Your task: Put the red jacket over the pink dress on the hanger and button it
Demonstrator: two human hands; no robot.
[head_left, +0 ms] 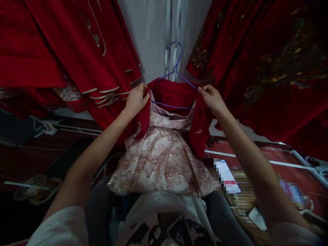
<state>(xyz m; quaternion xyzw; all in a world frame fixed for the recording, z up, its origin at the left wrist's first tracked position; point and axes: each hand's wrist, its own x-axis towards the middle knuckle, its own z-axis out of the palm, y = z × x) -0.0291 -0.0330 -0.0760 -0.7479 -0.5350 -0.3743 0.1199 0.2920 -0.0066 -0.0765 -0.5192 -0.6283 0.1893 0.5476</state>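
Observation:
In front of me a small pink brocade dress [164, 160] with a shiny leaf pattern and a pleated skirt hangs from a purple hanger [181, 51]. A red jacket [176, 90] lies over the dress's shoulders, its sleeves falling at both sides. My left hand [137, 99] pinches the jacket's left shoulder. At the opposite shoulder, my right hand [211, 97] grips the red cloth close to the hanger's arm. The lower bar of the hanger crosses the open neckline. The skirt's hem spreads out over my lap.
Red garments with gold trim [84, 51] hang on the left; more red ones with gold embroidery [287, 68] hang on the right. A lit phone [228, 176] rests on a slatted wooden surface [243, 205] at lower right. Clear plastic containers [33, 189] stand at lower left.

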